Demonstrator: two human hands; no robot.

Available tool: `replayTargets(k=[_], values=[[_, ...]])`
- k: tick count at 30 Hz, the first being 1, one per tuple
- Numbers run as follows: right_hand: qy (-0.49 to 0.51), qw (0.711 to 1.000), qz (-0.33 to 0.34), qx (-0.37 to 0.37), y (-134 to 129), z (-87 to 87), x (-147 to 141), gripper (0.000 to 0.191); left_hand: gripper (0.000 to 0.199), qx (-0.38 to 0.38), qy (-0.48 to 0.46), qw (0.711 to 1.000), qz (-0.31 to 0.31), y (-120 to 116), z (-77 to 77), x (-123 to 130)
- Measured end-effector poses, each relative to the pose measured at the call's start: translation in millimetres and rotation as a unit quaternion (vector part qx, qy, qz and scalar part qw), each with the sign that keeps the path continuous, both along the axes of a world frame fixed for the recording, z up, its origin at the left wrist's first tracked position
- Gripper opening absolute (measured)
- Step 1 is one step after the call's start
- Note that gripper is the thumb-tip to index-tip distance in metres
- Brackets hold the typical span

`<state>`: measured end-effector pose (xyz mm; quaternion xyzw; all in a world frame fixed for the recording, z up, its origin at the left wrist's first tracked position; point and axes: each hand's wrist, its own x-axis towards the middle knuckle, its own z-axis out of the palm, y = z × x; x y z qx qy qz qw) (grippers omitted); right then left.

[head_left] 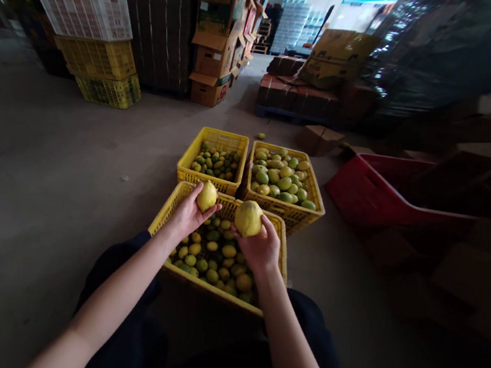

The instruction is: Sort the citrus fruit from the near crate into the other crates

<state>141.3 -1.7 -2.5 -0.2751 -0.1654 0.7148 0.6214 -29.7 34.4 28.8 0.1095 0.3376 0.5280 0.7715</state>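
My left hand (pixel 188 212) holds a yellow lemon (pixel 207 196) between thumb and fingers. In my right hand (pixel 262 244) is a larger, rounder yellow lemon (pixel 248 218) with a darker patch on top. Both hands are raised above the near yellow crate (pixel 217 297), which stands between my knees and contains many green and yellow lemons (pixel 214 260). Just beyond it are two more yellow crates: the left one (pixel 183 161) holds smaller, mostly green fruit low inside, and the right one (pixel 318 212) is filled nearly to its rim with green-yellow lemons (pixel 282 174).
A red tub (pixel 353 186) and loose cardboard (pixel 472 260) lie to the right. Stacked crates (pixel 100 62) stand at the far left. Cardboard boxes (pixel 212 62) and a loaded pallet (pixel 297 98) are at the back. One stray fruit (pixel 261 136) rests on the floor behind the crates.
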Motion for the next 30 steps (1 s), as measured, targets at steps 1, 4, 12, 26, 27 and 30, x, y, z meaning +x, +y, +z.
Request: replayTargets(k=[1,4,12,26,27,30], values=[[-0.006,1.0,0.012,0.002,0.3,-0.4,0.1,0.021,0.031,0.004,0.003,1.0,-0.009,-0.5,-0.3,0.2],[-0.022,0.999,0.033,-0.011,1.8,-1.5,-0.9,0.026,0.046,0.021,0.002,0.999,-0.039,-1.5,-3.1,0.4],[-0.018,0.999,0.028,-0.007,4.4,-5.3,-5.7,0.024,0.029,0.036,0.015,0.999,-0.012,-4.1,-2.0,-0.2],[0.119,0.988,-0.035,-0.097,0.6,-16.9,-12.9,0.02,0.041,0.026,-0.122,0.991,0.05,-10.0,-13.9,12.3],[0.124,0.986,-0.046,-0.098,0.7,-16.4,-12.5,0.021,0.042,0.035,-0.129,0.989,0.06,-9.4,-15.2,14.0],[0.143,0.982,-0.073,-0.101,1.4,-14.1,-10.5,0.024,0.043,0.06,-0.148,0.986,0.052,-8.6,-18.8,19.5]])
